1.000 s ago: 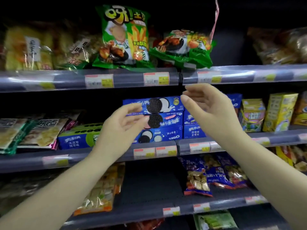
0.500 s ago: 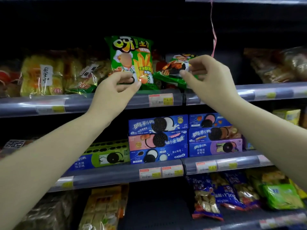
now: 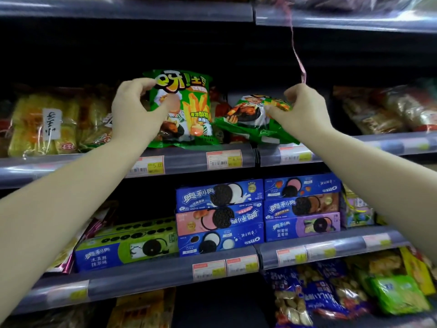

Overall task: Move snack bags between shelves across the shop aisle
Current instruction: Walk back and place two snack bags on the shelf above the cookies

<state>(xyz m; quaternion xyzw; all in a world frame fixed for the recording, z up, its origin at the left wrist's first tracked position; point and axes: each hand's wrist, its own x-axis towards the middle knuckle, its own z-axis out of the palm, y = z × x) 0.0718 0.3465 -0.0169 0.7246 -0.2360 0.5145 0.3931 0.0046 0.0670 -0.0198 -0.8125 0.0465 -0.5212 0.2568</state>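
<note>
Two green snack bags sit on the upper shelf [image 3: 184, 159]. The left one [image 3: 189, 110] stands upright with fries printed on it, and my left hand [image 3: 134, 110] grips its top left corner between thumb and fingers. The second green bag [image 3: 250, 119] lies tilted back to its right. My right hand [image 3: 305, 110] pinches that bag's upper right edge. Both arms reach up from below.
Yellow packets [image 3: 45, 124] fill the shelf's left end and clear-wrapped snacks [image 3: 383, 110] its right. Blue biscuit boxes [image 3: 220, 218] are stacked on the shelf below, more bags [image 3: 319, 294] on the lowest. A pink ribbon [image 3: 298, 53] hangs above my right hand.
Both hands have risen from the biscuit shelf to the upper shelf and closed on the two green bags. The view has tilted upward.
</note>
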